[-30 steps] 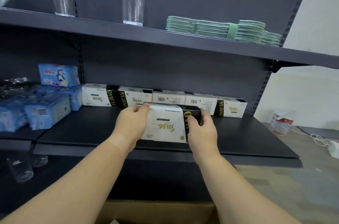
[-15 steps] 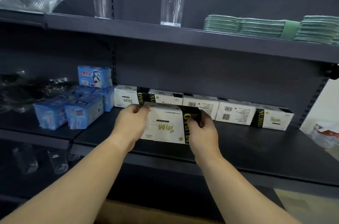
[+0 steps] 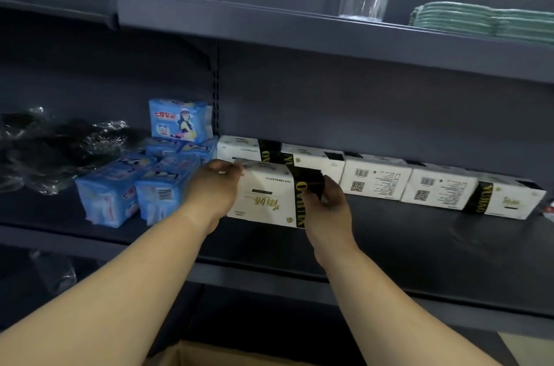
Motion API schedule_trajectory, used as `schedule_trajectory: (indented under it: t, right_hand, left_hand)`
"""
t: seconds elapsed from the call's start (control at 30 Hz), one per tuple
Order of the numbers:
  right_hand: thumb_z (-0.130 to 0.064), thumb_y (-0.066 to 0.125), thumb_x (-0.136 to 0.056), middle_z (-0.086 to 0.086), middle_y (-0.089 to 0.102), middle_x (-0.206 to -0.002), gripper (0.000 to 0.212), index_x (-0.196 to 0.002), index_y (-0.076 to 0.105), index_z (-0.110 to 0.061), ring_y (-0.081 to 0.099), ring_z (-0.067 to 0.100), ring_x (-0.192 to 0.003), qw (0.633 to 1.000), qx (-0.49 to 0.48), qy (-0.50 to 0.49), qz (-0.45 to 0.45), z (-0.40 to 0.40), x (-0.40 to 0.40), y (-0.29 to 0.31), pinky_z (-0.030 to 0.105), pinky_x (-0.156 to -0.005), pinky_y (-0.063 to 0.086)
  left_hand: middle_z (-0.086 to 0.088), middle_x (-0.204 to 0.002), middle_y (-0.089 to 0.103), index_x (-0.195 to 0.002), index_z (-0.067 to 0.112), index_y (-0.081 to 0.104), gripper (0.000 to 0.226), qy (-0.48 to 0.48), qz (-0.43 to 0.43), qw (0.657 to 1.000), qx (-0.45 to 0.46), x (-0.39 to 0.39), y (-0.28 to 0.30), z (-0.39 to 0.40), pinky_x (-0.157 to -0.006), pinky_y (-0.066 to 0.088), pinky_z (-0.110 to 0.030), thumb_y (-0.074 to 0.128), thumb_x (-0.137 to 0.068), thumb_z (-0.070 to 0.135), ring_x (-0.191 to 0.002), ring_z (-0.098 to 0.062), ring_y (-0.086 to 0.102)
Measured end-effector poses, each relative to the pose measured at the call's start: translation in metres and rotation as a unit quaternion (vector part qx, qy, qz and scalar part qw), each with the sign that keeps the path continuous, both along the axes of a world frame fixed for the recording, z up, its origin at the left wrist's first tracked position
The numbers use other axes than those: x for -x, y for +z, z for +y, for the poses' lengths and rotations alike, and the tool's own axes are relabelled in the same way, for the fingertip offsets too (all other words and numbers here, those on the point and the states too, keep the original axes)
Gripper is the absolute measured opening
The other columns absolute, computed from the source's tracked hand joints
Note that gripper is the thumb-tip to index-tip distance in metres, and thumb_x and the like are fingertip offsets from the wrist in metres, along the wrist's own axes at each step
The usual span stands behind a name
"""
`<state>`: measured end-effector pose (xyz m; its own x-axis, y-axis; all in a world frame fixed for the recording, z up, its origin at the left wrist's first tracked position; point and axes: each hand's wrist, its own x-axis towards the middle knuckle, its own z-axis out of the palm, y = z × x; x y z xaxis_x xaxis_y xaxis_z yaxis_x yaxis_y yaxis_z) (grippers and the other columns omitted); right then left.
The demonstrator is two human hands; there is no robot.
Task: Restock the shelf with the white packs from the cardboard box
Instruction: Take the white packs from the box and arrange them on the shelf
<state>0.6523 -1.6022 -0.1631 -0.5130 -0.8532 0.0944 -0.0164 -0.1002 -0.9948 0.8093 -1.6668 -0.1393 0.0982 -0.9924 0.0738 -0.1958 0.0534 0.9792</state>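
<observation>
White pack (image 3: 269,194) gripped by both hands' fingers (image 3: 227,169) above the shelf (image 3: 419,245), cardboard box (image 3: 209,355) below

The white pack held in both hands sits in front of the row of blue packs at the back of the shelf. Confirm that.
Wrong row. The head view shows the white pack, held by left hand and right hand, in front of the row of white packs; the blue packs lie to its left.

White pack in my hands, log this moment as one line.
step: placing | white pack: front of back row | left hand: holds left end | right hand: holds right end | shelf: middle
</observation>
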Motion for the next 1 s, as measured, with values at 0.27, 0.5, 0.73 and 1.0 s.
schedule_trajectory:
  t: [0.27, 0.5, 0.73, 1.0]
  right_hand:
    - [-0.017, 0.052, -0.096, -0.007, 0.07, -0.097, 0.033, -0.124, 0.058, -0.034, 0.066, 0.011, -0.086, 0.999, -0.028, -0.011, 0.021, -0.043, -0.012, 0.001, 0.027, -0.072, 0.056]
    - [-0.019, 0.055, -0.094, -0.003, 0.068, -0.096, 0.033, -0.125, 0.056, -0.029, 0.068, 0.023, -0.091, 0.999, -0.046, -0.014, 0.011, -0.076, -0.02, -0.005, 0.029, -0.065, 0.055]
    - [-0.02, 0.058, -0.094, -0.006, 0.064, -0.097, 0.031, -0.124, 0.051, -0.026, 0.064, 0.015, -0.088, 0.998, -0.064, -0.006, -0.005, -0.101, -0.024, -0.01, 0.027, -0.066, 0.052]
    - [-0.013, 0.052, -0.093, -0.005, 0.063, -0.1, 0.039, -0.129, 0.049, -0.029, 0.063, 0.019, -0.094, 0.997, -0.08, -0.007, 0.009, -0.119, -0.027, -0.018, 0.034, -0.075, 0.055]
  left_hand:
    - [0.0, -0.084, 0.066, -0.091, 0.024, 0.061, 0.014, -0.014, -0.026, 1.0, -0.002, -0.013, 0.004, -0.035, -0.055, 0.045, -0.026, 0.053, -0.099, 0.033, -0.076, -0.015, 0.061]
    - [-0.005, -0.082, 0.062, -0.082, 0.018, 0.055, 0.021, 0.012, -0.07, 0.997, -0.03, -0.009, 0.004, -0.06, -0.053, 0.042, -0.026, 0.047, -0.1, 0.026, -0.067, -0.015, 0.056]
    - [-0.003, -0.077, 0.05, -0.101, 0.009, 0.053, 0.015, 0.033, -0.124, 0.991, -0.044, -0.004, 0.001, -0.077, -0.046, 0.032, -0.027, 0.041, -0.099, 0.019, -0.062, -0.014, 0.048]
    - [0.0, -0.075, 0.044, -0.1, 0.013, 0.045, 0.003, 0.032, -0.114, 0.991, -0.06, -0.001, -0.001, -0.084, -0.047, 0.031, -0.026, 0.042, -0.098, 0.015, -0.063, -0.014, 0.045]
